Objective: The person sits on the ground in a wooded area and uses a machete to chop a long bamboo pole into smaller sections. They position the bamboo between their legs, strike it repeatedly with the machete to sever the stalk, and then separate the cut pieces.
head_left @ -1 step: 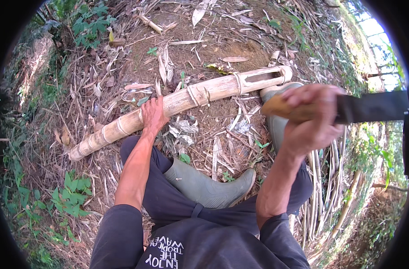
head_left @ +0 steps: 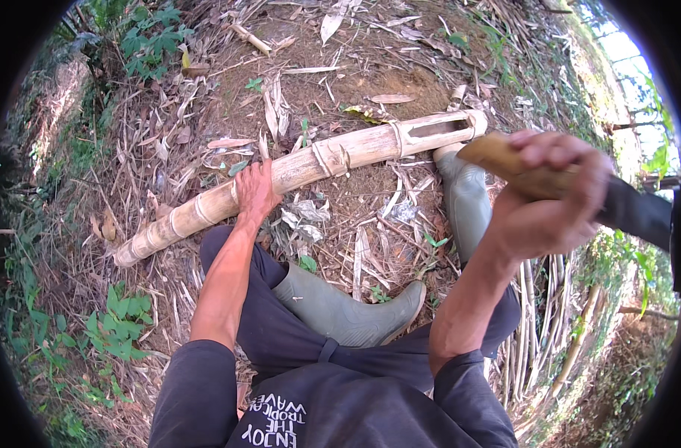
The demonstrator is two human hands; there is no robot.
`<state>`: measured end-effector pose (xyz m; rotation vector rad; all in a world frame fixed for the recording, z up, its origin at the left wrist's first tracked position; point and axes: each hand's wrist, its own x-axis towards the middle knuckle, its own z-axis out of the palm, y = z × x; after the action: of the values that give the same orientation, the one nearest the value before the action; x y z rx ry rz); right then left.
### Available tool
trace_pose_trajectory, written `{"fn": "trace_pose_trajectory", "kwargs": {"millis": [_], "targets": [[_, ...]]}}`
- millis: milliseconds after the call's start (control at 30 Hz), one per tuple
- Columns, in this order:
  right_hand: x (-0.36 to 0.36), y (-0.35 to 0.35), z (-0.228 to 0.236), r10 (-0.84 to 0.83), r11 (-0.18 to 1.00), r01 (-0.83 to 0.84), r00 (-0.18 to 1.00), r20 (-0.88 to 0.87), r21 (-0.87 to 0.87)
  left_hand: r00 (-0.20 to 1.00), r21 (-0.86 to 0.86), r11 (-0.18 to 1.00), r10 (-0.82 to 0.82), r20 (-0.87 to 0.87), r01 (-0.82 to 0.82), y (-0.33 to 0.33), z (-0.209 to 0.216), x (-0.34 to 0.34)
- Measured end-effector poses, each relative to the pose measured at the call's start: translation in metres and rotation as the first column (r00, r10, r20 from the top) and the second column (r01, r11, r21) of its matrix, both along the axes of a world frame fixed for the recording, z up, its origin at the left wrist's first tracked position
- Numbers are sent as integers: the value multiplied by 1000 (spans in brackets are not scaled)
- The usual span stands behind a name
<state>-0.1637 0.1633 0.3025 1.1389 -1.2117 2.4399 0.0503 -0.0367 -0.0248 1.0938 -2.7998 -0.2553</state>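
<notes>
A thick, dry bamboo pole [head_left: 370, 145] lies slanting across the ground before me, its right end farther away than its left. Near that right end a long opening is cut into its upper side, between two joints. My left hand [head_left: 255, 188] grips the pole left of its middle, the fingers over the far side. Raised at the right, clear of the bamboo, my right hand [head_left: 551, 198] is closed round the wooden handle of a machete [head_left: 635, 213]. Its dark blade points right, and the far end of the blade is lost at the picture's dark rim.
My green rubber boots show: the nearer boot [head_left: 340, 310] lies sideways, and the other boot [head_left: 466, 196] reaches toward the pole's right end. Dry leaves and bamboo scraps [head_left: 307, 216] litter the soil. Thin canes [head_left: 542, 321] lie at the right; green plants [head_left: 120, 325] grow at the left.
My right hand has shifted slightly right with the machete, and the blade has tipped from nearly level to slanting down at its right. The left hand and the bamboo pole have stayed put.
</notes>
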Motion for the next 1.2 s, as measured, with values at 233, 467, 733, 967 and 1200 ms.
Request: {"fn": "trace_pose_trajectory", "kwargs": {"millis": [233,467,733,967,1200], "targets": [[65,67,-273,-258,-35,-404,887,382,914,1000,8,1000,-12,-1,12,4,2,-5],[49,65,-228,-112,210,-742,629,769,637,999,-154,987,52,10,-50,15,-1,-6],[-4,0,10,41,999,-41,999,-33,-1,998,-182,983,43,38,-35,16,1,-5],[70,70,-284,-215,136,-341,906,364,930,1000,-173,985,13,23,-9,18,7,-12],[64,75,-263,-139,8,-563,818,559,826,996,59,997,-54,72,50,-8,11,1]]}}
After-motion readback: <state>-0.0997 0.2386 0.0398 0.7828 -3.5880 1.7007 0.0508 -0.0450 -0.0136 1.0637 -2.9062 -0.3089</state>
